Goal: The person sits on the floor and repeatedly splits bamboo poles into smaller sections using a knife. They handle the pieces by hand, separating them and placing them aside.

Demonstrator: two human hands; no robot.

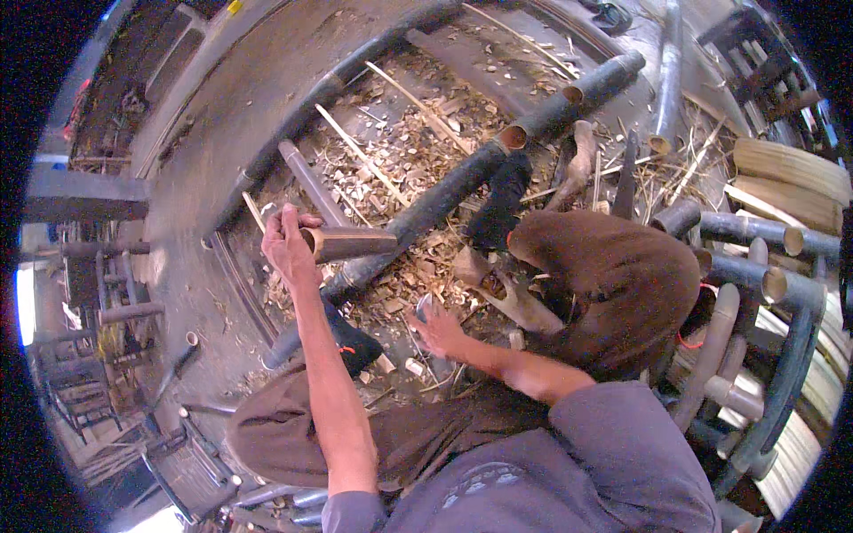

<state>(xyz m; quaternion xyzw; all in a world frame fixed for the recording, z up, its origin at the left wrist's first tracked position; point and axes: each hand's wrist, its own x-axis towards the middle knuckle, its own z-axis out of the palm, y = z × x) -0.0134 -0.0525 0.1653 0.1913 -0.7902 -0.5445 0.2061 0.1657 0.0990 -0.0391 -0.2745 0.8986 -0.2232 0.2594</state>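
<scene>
The left hand (286, 240) is raised, its fingers clamped round the hollow end of a short bamboo piece (348, 242), which juts out level to the right of the hand and ends just over the long dark bamboo pole (462, 182). That pole runs on a slant from lower left to upper right across a floor strewn with pale bamboo shavings (400, 142), and thin split strips (360, 153) lie among them left of the pole. Below the pole, the right hand (440, 333) reaches down to the floor with its fingers spread apart beside a small grey object (423, 307); whether it grips that cannot be told. Right of the pole's lower half, the person's brown-clad knee (613, 284) rises, and further right stands a stack of cut bamboo tubes (764, 266).
</scene>
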